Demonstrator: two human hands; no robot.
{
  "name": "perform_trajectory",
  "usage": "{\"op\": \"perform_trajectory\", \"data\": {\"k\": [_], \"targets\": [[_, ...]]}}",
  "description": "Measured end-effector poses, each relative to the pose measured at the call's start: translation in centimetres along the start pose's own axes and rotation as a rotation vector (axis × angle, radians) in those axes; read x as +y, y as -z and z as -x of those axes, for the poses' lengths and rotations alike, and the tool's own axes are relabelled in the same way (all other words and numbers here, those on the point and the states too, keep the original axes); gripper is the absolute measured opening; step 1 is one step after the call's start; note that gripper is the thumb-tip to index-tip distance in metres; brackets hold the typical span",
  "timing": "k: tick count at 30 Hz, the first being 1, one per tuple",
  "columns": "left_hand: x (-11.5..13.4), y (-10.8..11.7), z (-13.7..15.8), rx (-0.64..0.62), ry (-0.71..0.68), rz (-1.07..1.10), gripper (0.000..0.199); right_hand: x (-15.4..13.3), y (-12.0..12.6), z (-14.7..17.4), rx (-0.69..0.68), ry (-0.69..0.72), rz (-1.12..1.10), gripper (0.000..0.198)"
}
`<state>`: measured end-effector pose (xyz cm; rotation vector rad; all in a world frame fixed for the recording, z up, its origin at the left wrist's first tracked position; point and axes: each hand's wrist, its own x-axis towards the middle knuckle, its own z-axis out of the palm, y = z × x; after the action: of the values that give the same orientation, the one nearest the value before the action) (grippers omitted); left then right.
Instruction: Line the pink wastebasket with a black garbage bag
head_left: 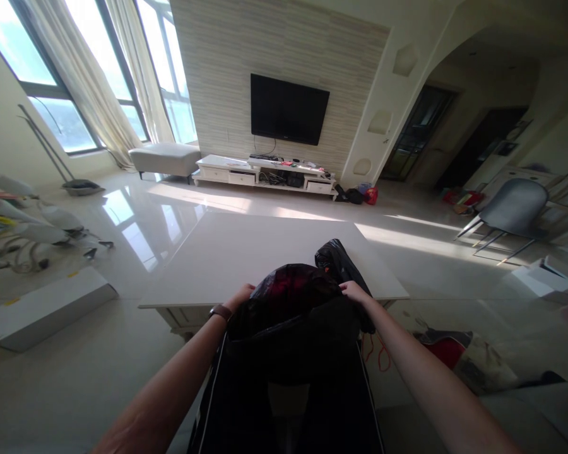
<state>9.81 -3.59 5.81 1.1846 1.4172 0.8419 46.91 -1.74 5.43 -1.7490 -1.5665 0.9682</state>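
Black plastic bag point(293, 296), glossy and crumpled, mouth gathered, something red showing inside, sits at near edge of white worktop point(246, 252). Left hand point(240, 296) and right hand point(353, 291) grip its top at either side.

Bare forearms, dark wristwatch point(221, 311) on left.

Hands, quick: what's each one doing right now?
Left hand: closed, gripping the edge of the black plastic bag.
Right hand: closed, gripping the bag's other edge.
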Motion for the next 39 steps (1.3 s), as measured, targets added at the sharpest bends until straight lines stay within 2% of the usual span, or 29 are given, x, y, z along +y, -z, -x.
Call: {"op": "perform_trajectory", "data": {"k": [2, 4, 6, 7, 8, 10, 12, 16, 18, 20, 24, 26, 28, 30, 32, 35, 37, 39], "targets": [[-1.0, 0.3, 1.1, 0.068, -0.069, -0.018, 0.021, 0.8, 0.0, 1.1, -0.002, 0.018, 0.004, 0.014], [-1.7, 0.9, 2.8, 0.187, -0.146, -0.024, 0.025, 1.1, 0.5, 2.7, 0.094, 0.052, 0.002, 0.017], [-2.1, 1.6, 5.3, 0.289, -0.298, -0.063, 0.028, 0.7, 1.0, 4.8, 0.197, 0.168, 0.014, 0.029], [-2.2, 2.0, 6.9, 0.302, -0.430, -0.120, 0.028, 0.3, 1.1, 6.1, 0.208, 0.273, 0.047, 0.038], [-2.4, 2.2, 8.6, 0.257, -0.561, -0.206, 0.027, -0.2, 1.1, 7.5, 0.180, 0.392, 0.105, 0.048], [-2.7, 2.0, 11.9, 0.093, -0.711, -0.413, 0.026, -1.3, 1.0, 10.5, 0.033, 0.604, 0.282, 0.066], [-3.4, 1.1, 14.9, -0.060, -0.763, -0.587, 0.024, -2.1, 0.9, 13.2, -0.085, 0.668, 0.455, 0.067], [-6.0, -1.9, 18.2, -0.278, -0.737, -0.754, 0.019, -0.9, 0.9, 17.0, -0.095, 0.577, 0.544, 0.012], [-7.7, -3.3, 18.6, -0.281, -0.683, -0.798, 0.022, 1.2, 0.3, 18.2, -0.108, 0.499, 0.503, 0.026], [-9.1, -4.4, 18.5, -0.215, -0.629, -0.833, 0.026, 3.6, -0.9, 18.9, -0.097, 0.410, 0.444, 0.039], [-10.5, -5.6, 17.4, -0.106, -0.594, -0.864, 0.034, 6.6, -4.5, 19.0, 0.001, 0.275, 0.223, 0.036], [-10.3, -5.9, 16.8, -0.073, -0.614, -0.868, 0.039, 6.7, -6.2, 18.3, 0.097, 0.175, 0.057, 0.041], [-9.9, -6.0, 16.2, -0.034, -0.635, -0.869, 0.045, 6.0, -7.3, 17.3, 0.171, 0.011, -0.149, 0.045], [-9.6, -6.1, 15.6, 0.012, -0.636, -0.853, 0.045, 4.9, -8.0, 16.2, 0.187, -0.184, -0.402, 0.042], [-9.6, -6.1, 15.0, 0.063, -0.611, -0.797, 0.042, 3.8, -8.5, 15.1, 0.181, -0.313, -0.603, 0.038], [-9.9, -5.9, 14.3, 0.190, -0.537, -0.598, 0.029, 2.8, -9.3, 14.2, 0.236, -0.340, -0.709, 0.032], [-10.0, -5.6, 14.2, 0.338, -0.468, -0.417, 0.018, 2.4, -9.6, 14.3, 0.291, -0.326, -0.744, 0.025], [-9.6, -5.0, 14.4, 0.491, -0.375, -0.199, 0.023, 2.3, -9.6, 15.0, 0.327, -0.310, -0.773, 0.021]]}}
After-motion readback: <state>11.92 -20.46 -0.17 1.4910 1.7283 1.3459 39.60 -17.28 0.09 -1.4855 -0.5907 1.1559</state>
